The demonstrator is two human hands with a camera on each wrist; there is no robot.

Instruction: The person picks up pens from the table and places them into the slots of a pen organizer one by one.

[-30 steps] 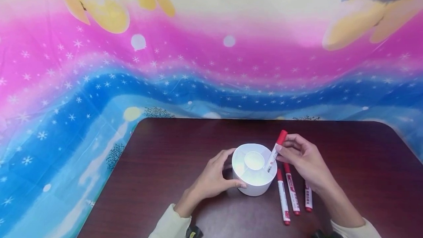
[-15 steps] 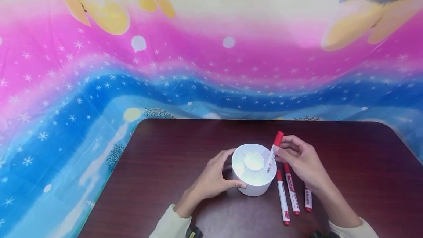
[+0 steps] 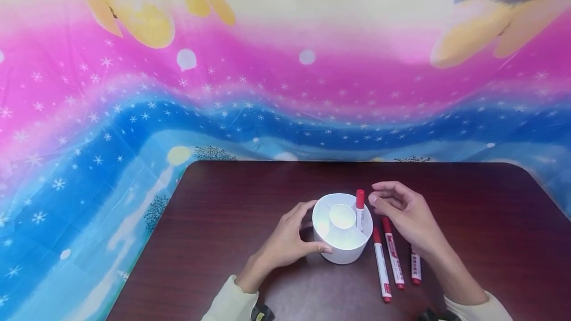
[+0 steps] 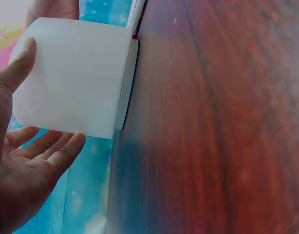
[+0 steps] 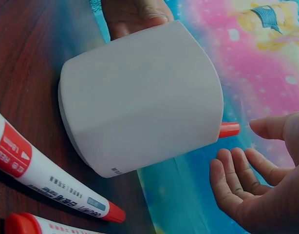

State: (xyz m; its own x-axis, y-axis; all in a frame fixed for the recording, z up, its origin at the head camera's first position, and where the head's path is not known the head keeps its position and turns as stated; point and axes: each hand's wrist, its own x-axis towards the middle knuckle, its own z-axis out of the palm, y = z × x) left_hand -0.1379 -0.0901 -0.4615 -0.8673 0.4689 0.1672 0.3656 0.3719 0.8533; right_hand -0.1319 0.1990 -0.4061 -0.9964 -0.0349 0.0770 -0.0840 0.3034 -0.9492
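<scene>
A round white pen holder with a central cup and divided outer compartments stands on the table. My left hand holds it from the left, thumb at the front and fingers round the far side. One red-capped marker stands nearly upright in the right compartment, cap up. In the right wrist view only its red cap shows past the rim. Just right of it hovers my right hand, fingers loosely bent, apart from the marker and holding nothing.
Three red-and-white markers lie right of the holder: a near one, a middle one and one partly under my right hand. The dark wooden table ends at a patterned cloth.
The marker, tilted and pinched by my right hand before, has dropped lower into the compartment and straightened. My right fingers have let it go. The left hand has stayed on the holder.
</scene>
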